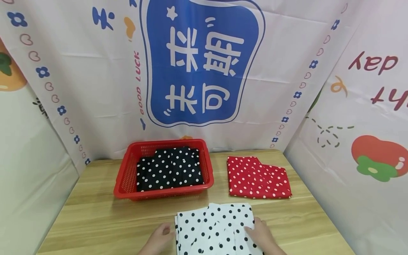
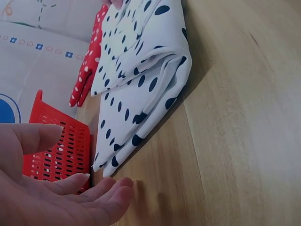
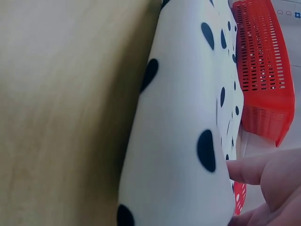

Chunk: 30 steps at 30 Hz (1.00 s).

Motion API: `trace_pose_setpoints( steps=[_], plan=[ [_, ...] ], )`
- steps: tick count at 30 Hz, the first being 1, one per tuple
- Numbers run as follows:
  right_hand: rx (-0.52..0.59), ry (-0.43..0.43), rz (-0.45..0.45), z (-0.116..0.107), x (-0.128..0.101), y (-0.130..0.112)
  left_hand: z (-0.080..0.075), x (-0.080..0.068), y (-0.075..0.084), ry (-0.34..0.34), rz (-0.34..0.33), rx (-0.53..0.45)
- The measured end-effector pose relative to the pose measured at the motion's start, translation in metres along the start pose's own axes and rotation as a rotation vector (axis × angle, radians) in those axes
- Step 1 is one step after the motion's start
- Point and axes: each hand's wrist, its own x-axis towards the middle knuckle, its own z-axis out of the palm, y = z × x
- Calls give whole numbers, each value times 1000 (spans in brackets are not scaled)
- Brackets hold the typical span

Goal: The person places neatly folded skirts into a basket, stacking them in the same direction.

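Holds left hand (image 1: 160,237) and right hand (image 1: 262,235) well apart, low in view.
Spreads left thumb (image 2: 42,136) away from loosely bent fingers (image 2: 107,202); points right thumb (image 3: 249,169) inward, toward the left.

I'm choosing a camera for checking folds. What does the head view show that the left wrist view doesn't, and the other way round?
Only the head view shows the top of the black dotted cloth inside the basket, the GOOD LUCK lettering and the red fruit picture.
Only the left wrist view looks side-on into the layers of the white dotted cloth.
Both show that white cloth, the red dotted cloth, the basket, the left hand and the table.
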Motion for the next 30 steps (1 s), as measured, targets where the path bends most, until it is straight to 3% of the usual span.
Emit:
trace_pose_setpoints(
  steps=[15, 23, 30],
  plan=[
    [91, -32, -28, 11, 1, -15, -6, 8, -14, -38, -44, -27],
    [177, -64, -39, 14, 4, -21, -10, 7, -15, -7, -90, -24],
    [233, -59, -27, 19, 3, -31, -16, 8, -21, -15, -70, -56]
  ],
)
